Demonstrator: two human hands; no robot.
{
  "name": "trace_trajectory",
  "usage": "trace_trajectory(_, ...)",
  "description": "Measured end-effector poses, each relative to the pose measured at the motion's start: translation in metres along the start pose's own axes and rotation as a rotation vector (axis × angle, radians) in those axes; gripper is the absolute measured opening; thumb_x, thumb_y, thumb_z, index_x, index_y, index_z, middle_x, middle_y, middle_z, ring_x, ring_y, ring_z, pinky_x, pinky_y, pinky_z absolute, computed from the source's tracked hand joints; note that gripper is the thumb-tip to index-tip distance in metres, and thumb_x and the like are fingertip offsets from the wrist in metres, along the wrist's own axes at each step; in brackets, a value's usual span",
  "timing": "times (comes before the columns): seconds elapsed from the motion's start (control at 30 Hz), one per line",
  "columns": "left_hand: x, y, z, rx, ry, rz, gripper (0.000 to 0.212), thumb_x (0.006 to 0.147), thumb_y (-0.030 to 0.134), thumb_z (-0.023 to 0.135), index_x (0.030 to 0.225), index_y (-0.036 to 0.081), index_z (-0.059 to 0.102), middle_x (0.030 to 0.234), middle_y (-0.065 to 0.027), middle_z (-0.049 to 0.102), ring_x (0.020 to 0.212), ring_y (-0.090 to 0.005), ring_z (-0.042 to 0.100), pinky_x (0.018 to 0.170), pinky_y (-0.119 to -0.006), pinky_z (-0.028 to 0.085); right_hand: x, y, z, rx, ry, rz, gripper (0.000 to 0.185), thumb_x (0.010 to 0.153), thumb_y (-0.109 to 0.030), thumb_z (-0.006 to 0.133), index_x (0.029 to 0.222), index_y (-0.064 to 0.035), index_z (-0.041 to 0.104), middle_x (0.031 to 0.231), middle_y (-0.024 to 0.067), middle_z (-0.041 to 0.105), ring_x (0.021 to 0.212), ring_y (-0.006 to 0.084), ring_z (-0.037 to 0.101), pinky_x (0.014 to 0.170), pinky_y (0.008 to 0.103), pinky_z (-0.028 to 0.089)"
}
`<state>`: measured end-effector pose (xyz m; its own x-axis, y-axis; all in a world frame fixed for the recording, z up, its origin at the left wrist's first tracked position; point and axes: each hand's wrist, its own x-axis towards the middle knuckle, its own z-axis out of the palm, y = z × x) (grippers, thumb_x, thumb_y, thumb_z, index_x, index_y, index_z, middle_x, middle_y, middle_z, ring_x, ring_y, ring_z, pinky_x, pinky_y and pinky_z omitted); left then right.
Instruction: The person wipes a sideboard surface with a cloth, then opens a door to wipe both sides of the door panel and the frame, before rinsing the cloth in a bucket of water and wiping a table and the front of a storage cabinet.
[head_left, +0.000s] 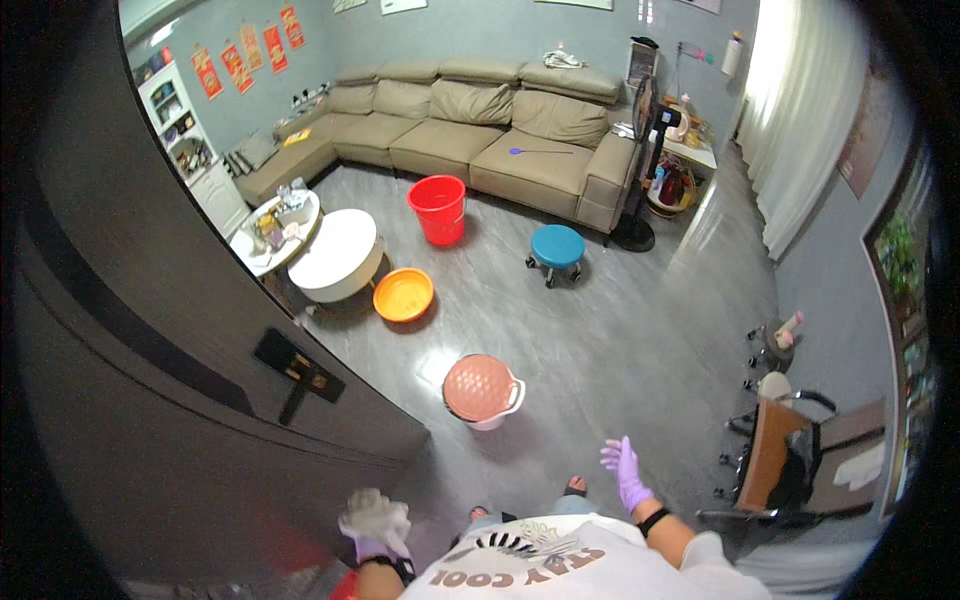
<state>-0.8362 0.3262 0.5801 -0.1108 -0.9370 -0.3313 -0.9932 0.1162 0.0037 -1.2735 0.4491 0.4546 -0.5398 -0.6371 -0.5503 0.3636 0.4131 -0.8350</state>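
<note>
My left hand (369, 547), in a purple glove, is shut on a crumpled greyish-white cloth (377, 517) at the bottom left. The cloth hides most of the fingers. It is close to the dark door (172, 442), whose black lever handle (296, 375) is further up. My right hand (627, 474), also in a purple glove, hangs over the grey floor with its fingers apart and nothing in them. Between my hands, a little ahead, stands a white bucket (491, 424) under a pinkish-brown dimpled lid (478, 388).
An orange basin (404, 295), a red bucket (438, 211) and a wheeled blue stool (557, 247) stand on the floor ahead. Behind them are round white tables (337, 255), a beige sofa (427, 142) and a standing fan (645, 150). An office chair (772, 454) is at right.
</note>
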Motion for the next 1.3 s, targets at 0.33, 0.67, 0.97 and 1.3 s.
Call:
trace_trajectory(0.33, 0.102, 0.178, -0.033, 0.127, 0.266, 0.196, 0.025, 0.065, 0.032, 0.058, 0.083, 0.017, 0.065, 0.092, 0.0016, 0.061, 0.092, -0.0127, 0.056, 0.07, -0.027, 0.047, 0.067, -0.019, -0.127, 0.082, 0.074, -0.006, 0.054, 0.09, -0.053, 0.033, 0.099, -0.0055, 0.058, 0.075, 0.0052, 0.061, 0.056, 0.0119, 0.056, 0.049, 0.0209, 0.043)
trace_trajectory(0.67, 0.156, 0.311, -0.103, -1.9, -0.045, 0.115, 0.019, 0.079, 0.025, 0.042, 0.065, 0.013, 0.048, 0.054, 0.0023, 0.041, 0.046, -0.0122, 0.043, 0.046, -0.03, 0.037, 0.203, -0.067, -0.117, -0.015, -0.055, -0.04, 0.052, 0.091, -0.05, 0.033, 0.099, -0.0039, 0.057, 0.074, 0.0074, 0.062, 0.051, 0.0128, 0.055, 0.046, 0.0221, 0.043)
trace_trajectory(0.97, 0.279, 0.318, -0.113, -2.213, -0.152, 0.184, 0.017, 0.085, 0.018, 0.04, 0.073, 0.01, 0.049, 0.061, 0.0025, 0.046, 0.053, -0.0104, 0.043, 0.049, -0.029, 0.038, 0.367, -0.143, -0.056, -0.048, -0.261, 0.055, 0.05, 0.093, -0.045, 0.032, 0.098, -0.0021, 0.057, 0.071, 0.0082, 0.061, 0.051, 0.0144, 0.055, 0.044, 0.0243, 0.043)
trace_trajectory(1.3, 0.403, 0.342, -0.151, -2.093, -0.036, 0.189, 0.014, 0.084, 0.017, 0.044, 0.083, 0.008, 0.054, 0.07, 0.0012, 0.052, 0.062, -0.0107, 0.048, 0.055, -0.029, 0.042, 0.495, -0.304, 0.107, -0.154, -0.452, -0.036, 0.043, 0.093, -0.039, 0.037, 0.096, -0.0008, 0.057, 0.069, 0.0062, 0.06, 0.048, 0.0102, 0.052, 0.043, 0.0201, 0.04)
